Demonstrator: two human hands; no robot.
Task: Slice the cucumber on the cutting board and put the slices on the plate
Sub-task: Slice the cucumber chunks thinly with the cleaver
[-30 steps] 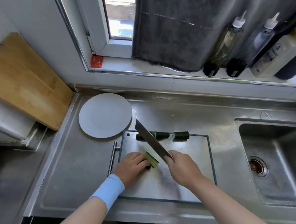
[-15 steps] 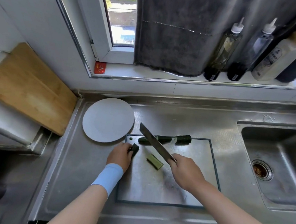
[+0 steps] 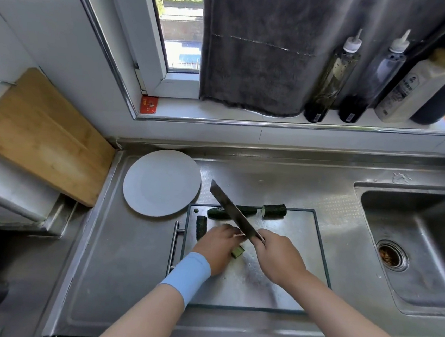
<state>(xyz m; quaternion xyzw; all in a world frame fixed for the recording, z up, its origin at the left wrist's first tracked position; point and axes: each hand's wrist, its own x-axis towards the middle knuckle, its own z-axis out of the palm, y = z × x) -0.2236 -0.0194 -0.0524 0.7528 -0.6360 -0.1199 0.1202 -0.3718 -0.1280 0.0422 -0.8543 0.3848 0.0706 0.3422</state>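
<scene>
The left hand (image 3: 218,245) is being held low on the board (image 3: 299,230), fingers curled over a cucumber piece (image 3: 238,251) whose pale cut end is showing. The knife (image 3: 232,212) is being gripped by the right hand (image 3: 279,256), its blade slanting over a long dark half (image 3: 247,210). A chunk (image 3: 274,210) and a strip (image 3: 201,226) are lying near the board's edges.
</scene>
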